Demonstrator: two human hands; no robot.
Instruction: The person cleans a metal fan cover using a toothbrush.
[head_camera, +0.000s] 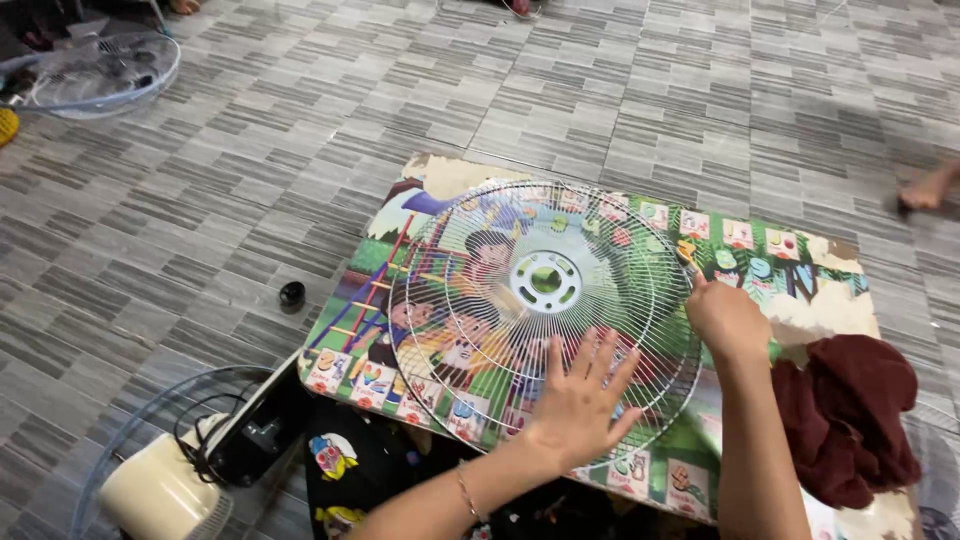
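Observation:
A round white wire fan guard (480, 300) lies flat on a low table (430, 180) whose top bears a colourful cartoon picture. My left hand (580, 400) rests palm down with fingers spread on the guard's near part. At the guard's right rim my right hand (725, 318) has its fingers curled on the wire edge.
A dark red cloth (850, 420) lies on the table's right end. A fan motor body (175, 480) with a cord and another guard sit on the floor at lower left. A small black cap (292, 294) lies on the tiles. Another guard (100, 75) is at top left. A person's foot (930, 188) shows at right.

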